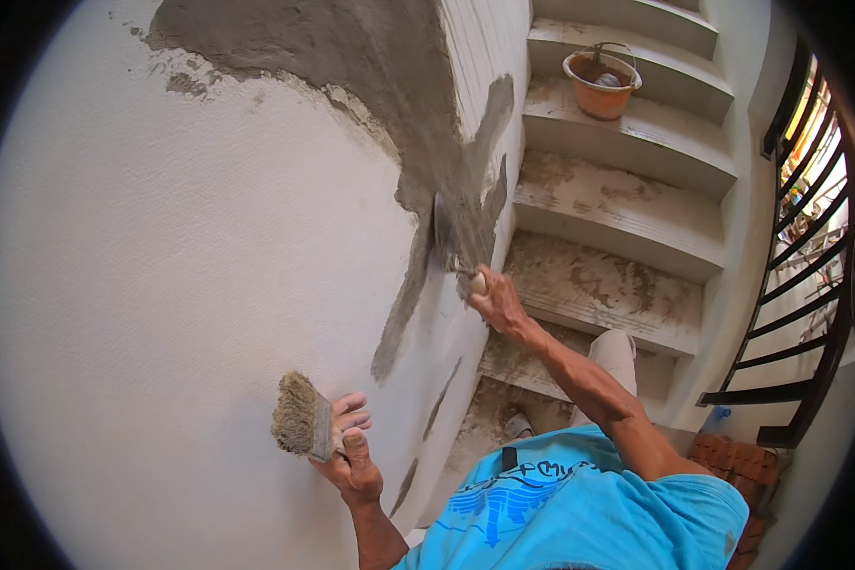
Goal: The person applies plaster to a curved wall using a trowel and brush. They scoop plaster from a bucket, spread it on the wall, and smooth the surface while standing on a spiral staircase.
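Observation:
My left hand [352, 465] is closed around a wide, flat brush [302, 418] with stiff, tan bristles, held up beside the white wall [180, 313]. Reaching forward, my right hand [496, 299] grips the light handle of a trowel [451, 237]. Its blade is blurred and lies along the grey mortar patch [351, 43] where the patch narrows at the wall's corner. Whether the whole blade touches the mortar cannot be made out. Grey strips of mortar also run down the wall below the blade.
Stained concrete stairs [627, 199] climb away on the right. An orange bucket [601, 100] with a metal handle and a rounded thing inside stands on an upper step. A dark metal railing [798, 285] borders the far right, with reddish bricks [731, 465] stacked below it.

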The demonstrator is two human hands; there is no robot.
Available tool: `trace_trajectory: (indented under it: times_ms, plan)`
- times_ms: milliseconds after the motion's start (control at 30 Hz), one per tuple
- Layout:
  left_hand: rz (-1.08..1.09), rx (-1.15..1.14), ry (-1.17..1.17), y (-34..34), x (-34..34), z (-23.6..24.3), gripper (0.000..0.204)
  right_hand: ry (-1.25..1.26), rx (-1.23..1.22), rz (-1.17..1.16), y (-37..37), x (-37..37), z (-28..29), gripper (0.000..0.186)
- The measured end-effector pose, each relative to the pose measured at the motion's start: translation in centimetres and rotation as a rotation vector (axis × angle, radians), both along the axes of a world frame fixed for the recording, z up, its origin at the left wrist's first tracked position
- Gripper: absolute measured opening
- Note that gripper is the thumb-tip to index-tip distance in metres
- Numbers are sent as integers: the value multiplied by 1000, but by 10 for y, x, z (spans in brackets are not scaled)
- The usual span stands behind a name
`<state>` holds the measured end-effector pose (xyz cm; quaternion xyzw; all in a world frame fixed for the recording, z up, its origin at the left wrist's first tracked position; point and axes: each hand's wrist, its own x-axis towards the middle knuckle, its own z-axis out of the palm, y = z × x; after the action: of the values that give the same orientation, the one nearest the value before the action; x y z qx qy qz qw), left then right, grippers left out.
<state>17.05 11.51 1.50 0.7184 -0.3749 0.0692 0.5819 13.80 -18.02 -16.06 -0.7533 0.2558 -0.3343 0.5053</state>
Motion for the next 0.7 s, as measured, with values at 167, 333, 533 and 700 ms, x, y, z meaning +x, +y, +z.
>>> trace_trajectory:
  times_ms: [167,333,533,700]
  plan:
    - [-27,34,-3,-1,0,4,46,20,244,-2,-6,-14,5,19]
    - [-21,32,13,0,1,6,46,-36,54,-77,-19,7,19,18]
    - [-1,1,46,0,1,8,44,18,50,52,28,-16,29,22]
    - [-28,38,26,0,2,9,48,-51,115,-17,20,4,39,20]
